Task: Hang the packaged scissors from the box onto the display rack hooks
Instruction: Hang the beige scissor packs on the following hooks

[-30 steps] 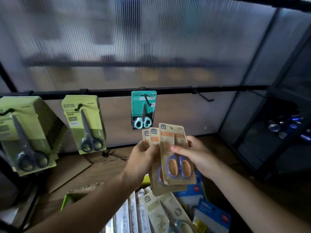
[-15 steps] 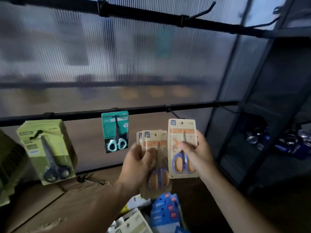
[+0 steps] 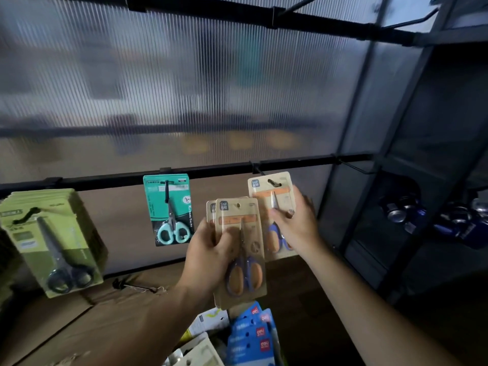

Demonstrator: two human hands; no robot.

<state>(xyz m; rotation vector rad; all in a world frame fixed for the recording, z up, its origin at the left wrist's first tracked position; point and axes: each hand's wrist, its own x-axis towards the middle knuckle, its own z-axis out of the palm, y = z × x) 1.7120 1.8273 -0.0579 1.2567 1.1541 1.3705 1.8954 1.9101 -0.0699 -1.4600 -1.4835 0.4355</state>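
My right hand (image 3: 298, 228) pinches one tan scissors pack (image 3: 286, 186). Its top hole is right at a hook (image 3: 257, 170) on the black bar (image 3: 211, 173). I cannot tell if it hangs there yet. My left hand (image 3: 208, 252) grips a stack of tan packs (image 3: 248, 289) just beside it.

Small red squares on the blue packs (image 3: 245, 339) at the bottom centre of the frame carry the white word "deli". The front kraft card (image 3: 250, 225), at centre, has a blue corner tag that seems to read "Shir" above two blurred characters. Print on the right kraft card (image 3: 261, 188), teal card (image 3: 169, 207) and green cards (image 3: 52, 233) is too blurred to read.
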